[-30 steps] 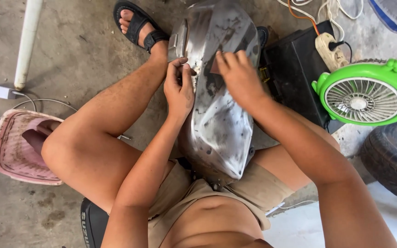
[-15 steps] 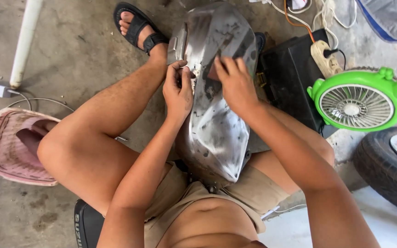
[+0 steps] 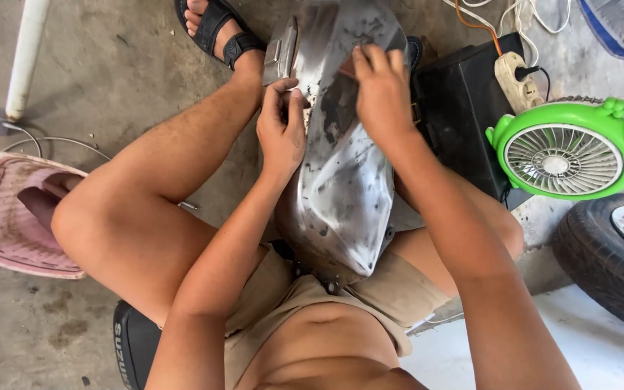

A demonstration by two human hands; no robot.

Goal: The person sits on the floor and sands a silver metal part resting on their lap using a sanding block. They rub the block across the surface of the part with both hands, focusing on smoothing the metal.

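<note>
Two hands gripped a scuffed silver fairing panel [image 3: 344,180]: left hand [image 3: 282,130] pinching its edge, right hand [image 3: 383,94] pressing on top. Panel appeared light, stiff, glossy; best held by its rims.

You have a silver-grey moulded body panel [image 3: 341,180] standing between your knees, long and curved, narrow end down at your lap, wide end up by your sandalled foot. Its glossy surface is smeared with dark grime and scuffs, and a flat metal tab juts from its upper left edge
</note>
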